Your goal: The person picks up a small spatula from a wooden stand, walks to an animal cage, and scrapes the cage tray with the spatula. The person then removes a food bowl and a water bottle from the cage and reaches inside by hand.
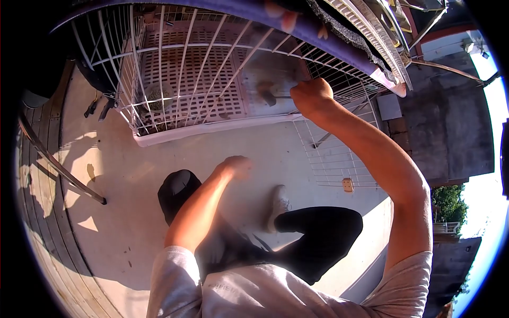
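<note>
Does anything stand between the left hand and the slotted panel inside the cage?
Yes: the cage's white wire bars and, at their lower ends, the pink rim stand between left hand and slotted panel.

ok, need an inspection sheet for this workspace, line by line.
Surface: pale floor, part sunlit, part shaded.
Job's things: white wire cage with slotted bottom panel; wire grid with a tan block at its lower edge.
Clutter: small dark bits on the floor.
Grippers: bare hands; right hand closed at the cage's wires, grip unclear; left hand above the floor, blurred, apart from the cage.
Cables: nothing seen.
Surroundings: wooden decking, grey wall, foliage.
</note>
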